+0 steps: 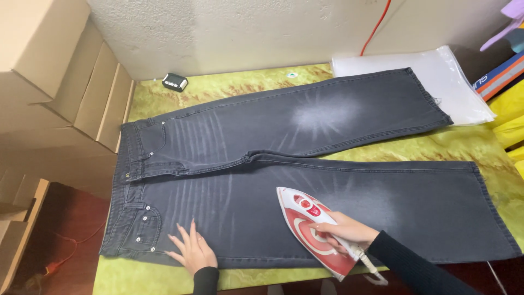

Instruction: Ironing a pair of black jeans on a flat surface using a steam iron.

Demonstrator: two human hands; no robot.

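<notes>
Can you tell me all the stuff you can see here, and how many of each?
jeans: one pair, dark grey with faded patches, spread flat on the table
iron: one, red and white, on the near leg
table: one, yellow-green patterned cover
cardboard boxes: several, brown, stacked at left
small black device: one, far table edge
clear plastic sheets: a pile, far right corner
red cord: one, on the wall
left hand: flat on the jeans near the pocket
right hand: gripping the iron's handle, black sleeve
</notes>
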